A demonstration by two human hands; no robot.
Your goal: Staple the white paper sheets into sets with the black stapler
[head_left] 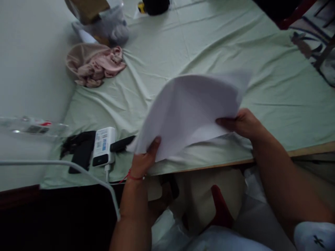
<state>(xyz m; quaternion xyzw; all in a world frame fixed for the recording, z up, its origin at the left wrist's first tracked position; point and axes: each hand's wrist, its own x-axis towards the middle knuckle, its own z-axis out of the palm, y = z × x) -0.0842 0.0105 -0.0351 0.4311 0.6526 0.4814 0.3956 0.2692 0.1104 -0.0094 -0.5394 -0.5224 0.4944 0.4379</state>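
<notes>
A large white sheet of paper is held up over the near part of the cloth-covered surface, bowed upward and blurred at its far edge. My left hand grips its near left corner, the thumb lying on top and the other fingers hidden beneath. At the right, my right hand pinches the near right edge, thumb pointing left across the paper. Whether it is one sheet or more I cannot tell. A red string bracelet circles my left wrist.
Left of the paper are a white power bank with a cable, a black flat object and a dark strip. Pink cloth and a clear plastic bag lie farther back. A grey curved tube crosses the lower left.
</notes>
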